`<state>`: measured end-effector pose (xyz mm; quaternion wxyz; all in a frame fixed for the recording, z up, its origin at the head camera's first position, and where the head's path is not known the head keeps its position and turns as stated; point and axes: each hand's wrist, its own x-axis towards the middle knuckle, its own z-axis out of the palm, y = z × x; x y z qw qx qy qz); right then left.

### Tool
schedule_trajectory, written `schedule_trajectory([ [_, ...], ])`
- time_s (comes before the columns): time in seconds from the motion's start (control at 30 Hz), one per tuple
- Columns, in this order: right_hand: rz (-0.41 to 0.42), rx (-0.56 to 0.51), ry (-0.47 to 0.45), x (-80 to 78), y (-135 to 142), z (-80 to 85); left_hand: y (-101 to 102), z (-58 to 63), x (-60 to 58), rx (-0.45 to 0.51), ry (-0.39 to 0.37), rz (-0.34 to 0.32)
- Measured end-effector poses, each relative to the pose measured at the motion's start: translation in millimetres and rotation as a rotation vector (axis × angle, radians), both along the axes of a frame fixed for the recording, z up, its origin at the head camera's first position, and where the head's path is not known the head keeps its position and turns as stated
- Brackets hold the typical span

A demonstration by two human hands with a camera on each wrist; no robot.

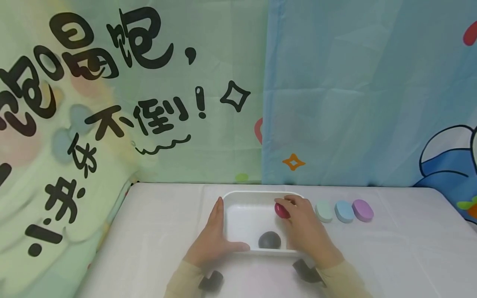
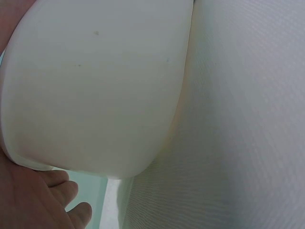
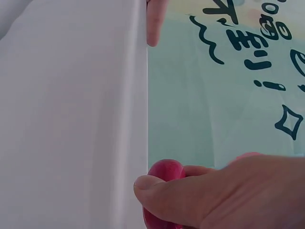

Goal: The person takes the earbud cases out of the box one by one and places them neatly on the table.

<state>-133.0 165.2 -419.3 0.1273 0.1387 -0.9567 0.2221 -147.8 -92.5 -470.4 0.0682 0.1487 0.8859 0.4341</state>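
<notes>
A white rectangular tray (image 1: 244,217) with rounded corners lies on the table, its long side across the view. My left hand (image 1: 210,242) is at its left end, fingers straight up along the side wall and thumb lying at the front rim. My right hand (image 1: 307,227) pinches a glossy dark-pink oval piece (image 1: 282,211) between thumb and fingers, over the right part of the tray; the right wrist view shows the thumb (image 3: 152,186) pressed on its face. A dark grey round piece (image 1: 270,240) sits inside the tray by the front wall.
To the right of the tray, a pale green oval block (image 1: 324,211), a light blue one (image 1: 344,211) and a purple one (image 1: 362,210) stand in a row on the white-covered table (image 1: 402,256). Printed curtains (image 1: 208,136) hang behind and to the left.
</notes>
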Motion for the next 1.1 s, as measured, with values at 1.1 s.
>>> schedule_trajectory([
  [1.1,-0.075,0.057,-0.085,27.3,53,12.7,-1,-0.8,1.8,0.000,-0.018,-0.003],
])
